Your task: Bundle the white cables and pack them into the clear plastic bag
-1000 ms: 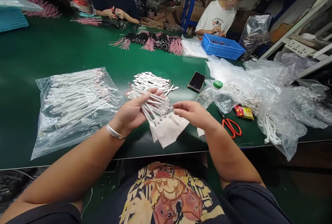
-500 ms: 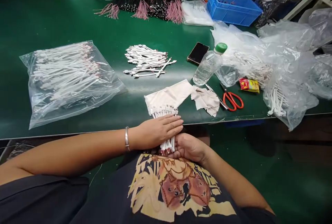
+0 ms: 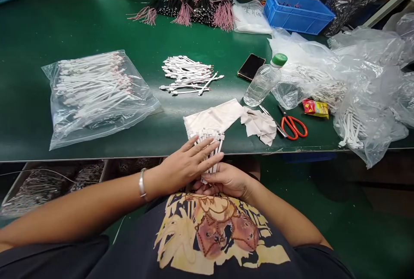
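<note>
A bundle of short white cables with connector ends [image 3: 211, 133] lies at the table's front edge, its far end over a folded pale cloth [image 3: 213, 115]. My left hand [image 3: 184, 167] rests across the bundle with its fingers stretched and slightly spread. Beneath the near end, my right hand [image 3: 231, 180] curls round the cables, its thumb on top. Thin reddish wire tips show by the right fingers; the rest of that grip is hidden. Beyond the cloth lies a loose pile of similar white cables [image 3: 187, 72]. To the left, a clear plastic bag [image 3: 142, 113] holds many more.
Right of the cloth are a crumpled cloth [image 3: 258, 126], tweezers [image 3: 273, 119], red-handled scissors [image 3: 294, 128], a bottle [image 3: 261, 83], a phone [image 3: 251, 67] and plastic bags [image 3: 375, 93]. A blue bin [image 3: 297, 14] and black-and-pink wire bundles [image 3: 200, 9] stand farther back, near other people's hands.
My left hand has slid left, and its fingers have spread from lying together. The right thumb now lies over the near end of the cables. The camera view has shifted slightly.
</note>
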### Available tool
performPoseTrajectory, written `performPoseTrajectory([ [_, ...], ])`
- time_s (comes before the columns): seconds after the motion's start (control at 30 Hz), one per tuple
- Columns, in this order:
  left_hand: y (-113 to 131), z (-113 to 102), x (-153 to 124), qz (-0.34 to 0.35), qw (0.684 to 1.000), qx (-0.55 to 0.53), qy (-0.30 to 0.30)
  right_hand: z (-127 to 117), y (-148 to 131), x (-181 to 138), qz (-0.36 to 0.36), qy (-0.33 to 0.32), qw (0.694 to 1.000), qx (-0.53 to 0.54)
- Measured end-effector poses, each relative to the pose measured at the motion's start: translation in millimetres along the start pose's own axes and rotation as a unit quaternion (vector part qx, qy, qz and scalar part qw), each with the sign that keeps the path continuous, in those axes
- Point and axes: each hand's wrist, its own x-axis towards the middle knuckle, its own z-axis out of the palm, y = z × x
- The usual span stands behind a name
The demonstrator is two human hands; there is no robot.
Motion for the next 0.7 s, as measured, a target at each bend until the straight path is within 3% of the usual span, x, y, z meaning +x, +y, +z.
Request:
performPoseTrajectory([
  [0.07, 6, -2, -22, -0.063, 0.997, -0.03, 0.043, -1, 1, 2, -0.003, -0.01, 1.0, -0.006],
  [0.13, 13, -1, -41, -0.153, 0.976, -0.094, 0.123, -1, 2, 4, -0.009, -0.011, 1.0, -0.01],
  [0.23, 21, 7, -50, -0.302, 0.902, -0.245, 0.188, 0, 4, 6, -0.021, 0.014, 0.999, -0.03],
  [0.33, 25, 18, -36, -0.357, 0.817, -0.435, 0.123, 2, 4, 3, -0.033, 0.037, 0.996, -0.073],
  [0.43, 26, 29, -12, -0.337, 0.713, -0.61, 0.076, 4, 3, -3, -0.032, 0.053, 0.991, -0.118],
  [0.53, 25, 40, 6, -0.345, 0.611, -0.71, 0.062, 5, 2, -6, -0.04, 0.066, 0.986, -0.15],
  [0.6, 25, 45, 12, -0.367, 0.571, -0.733, 0.05, 5, 2, -7, -0.045, 0.072, 0.984, -0.156],
  [0.7, 25, 49, 15, -0.379, 0.555, -0.739, 0.04, 7, 1, -7, -0.044, 0.078, 0.986, -0.142],
])
